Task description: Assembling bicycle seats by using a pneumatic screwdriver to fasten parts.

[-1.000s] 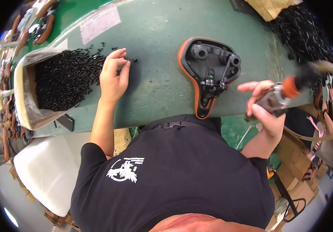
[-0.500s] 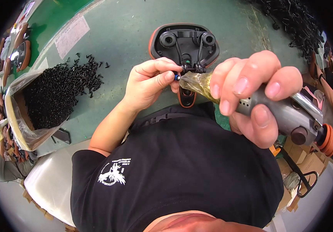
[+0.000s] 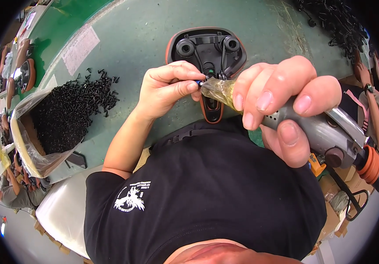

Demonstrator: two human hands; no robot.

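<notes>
My right hand [image 3: 282, 99] grips a grey air screwdriver [image 3: 319, 132] whose nose is wrapped in yellowish tape. Its tip points left and meets the fingers of my left hand [image 3: 165, 88]. Thumb and forefinger there pinch a small blue-and-black piece [image 3: 199, 82] at the tool's tip; its exact kind is mostly hidden. Under and beyond both hands lies a bicycle saddle [image 3: 209, 40], upside down, with a black underside, a brown-orange edge and two round spring mounts. Its narrow nose points toward me. The fingers and tool cover its middle.
On the left, an open plastic-lined box [image 3: 24, 147] spills black screws [image 3: 68, 110] onto the green table [image 3: 141, 33]. A dark flat object [image 3: 77, 159] lies beside it. More black parts [image 3: 337, 24] are heaped far right. Other people work at both sides.
The view has shifted slightly, so the saddle and hands sit a little further left. My grip on the screwdriver and the pinch at its tip look the same.
</notes>
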